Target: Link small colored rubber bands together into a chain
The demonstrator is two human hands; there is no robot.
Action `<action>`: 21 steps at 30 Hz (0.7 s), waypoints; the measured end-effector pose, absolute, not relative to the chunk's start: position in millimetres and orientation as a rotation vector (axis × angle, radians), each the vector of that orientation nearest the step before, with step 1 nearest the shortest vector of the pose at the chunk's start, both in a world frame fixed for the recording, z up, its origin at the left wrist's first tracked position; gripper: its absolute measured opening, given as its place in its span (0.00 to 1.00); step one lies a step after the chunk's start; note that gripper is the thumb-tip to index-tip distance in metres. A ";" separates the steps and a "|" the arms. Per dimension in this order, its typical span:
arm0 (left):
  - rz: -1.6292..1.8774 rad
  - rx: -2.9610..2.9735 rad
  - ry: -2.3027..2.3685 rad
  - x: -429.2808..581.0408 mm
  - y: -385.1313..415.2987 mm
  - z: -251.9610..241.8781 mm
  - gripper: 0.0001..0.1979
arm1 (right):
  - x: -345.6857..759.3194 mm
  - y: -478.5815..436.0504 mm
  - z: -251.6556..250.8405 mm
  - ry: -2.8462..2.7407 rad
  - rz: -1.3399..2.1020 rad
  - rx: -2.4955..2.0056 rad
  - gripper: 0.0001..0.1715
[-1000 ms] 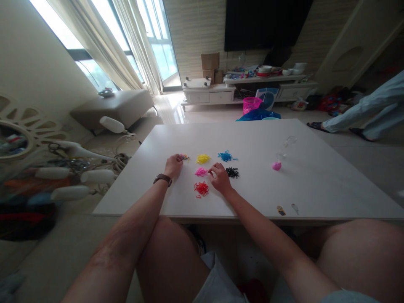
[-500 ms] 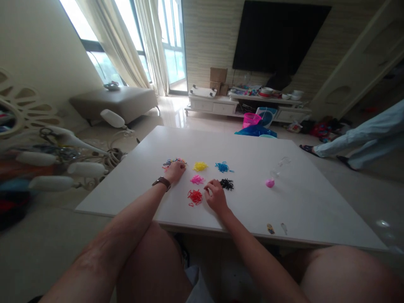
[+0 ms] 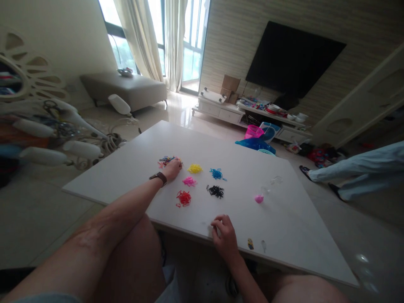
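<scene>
My left hand (image 3: 173, 169), with a dark watch on the wrist, rests at a mixed-colour pile of small rubber bands (image 3: 164, 161). Its fingers are pinched together at the pile's right side, and whatever is between them is hidden. My right hand (image 3: 223, 231) is over the table's near edge, loosely curled with fingers apart and nothing seen in it. Between the hands lie heaps of yellow bands (image 3: 195, 168), pink bands (image 3: 190, 181), red bands (image 3: 184, 198), blue bands (image 3: 216, 173) and black bands (image 3: 216, 191).
On the white table (image 3: 233, 168), a pink lump (image 3: 259, 199) lies beside clear plastic pieces (image 3: 276, 180). A small yellow figure piece (image 3: 250, 243) and a clear piece (image 3: 264, 245) lie near the front edge. Another person's legs (image 3: 372, 170) are at the right.
My right hand has drawn back from beside the black bands to the near table edge. My left hand stays at the mixed pile. The head view has tilted and shifted.
</scene>
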State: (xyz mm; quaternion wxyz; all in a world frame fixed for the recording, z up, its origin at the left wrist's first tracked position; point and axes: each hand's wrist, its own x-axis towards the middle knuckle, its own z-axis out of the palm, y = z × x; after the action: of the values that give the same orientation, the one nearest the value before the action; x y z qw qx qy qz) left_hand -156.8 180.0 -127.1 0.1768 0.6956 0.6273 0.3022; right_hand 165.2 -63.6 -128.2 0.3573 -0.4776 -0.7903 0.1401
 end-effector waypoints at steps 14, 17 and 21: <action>0.816 1.972 1.794 -159.9 166.3 -119.9 0.08 | 226.4 -86.1 -97.7 -2.032 0.247 -1.304 0.12; 0.790 2.000 1.767 -160.7 166.4 -120.2 0.05 | 235.2 -98.2 -100.2 -2.032 0.229 -1.348 0.11; 0.788 2.036 1.744 -160.8 171.1 -124.5 0.05 | 253.0 -114.4 -93.1 -2.068 0.187 -1.417 0.11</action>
State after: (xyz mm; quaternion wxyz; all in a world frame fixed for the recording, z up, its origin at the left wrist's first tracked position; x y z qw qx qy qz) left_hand -160.8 171.1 -124.5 0.1727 0.7178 0.6147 0.2777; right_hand 253.0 -114.4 -93.1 0.3085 -0.5362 -0.7825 0.0708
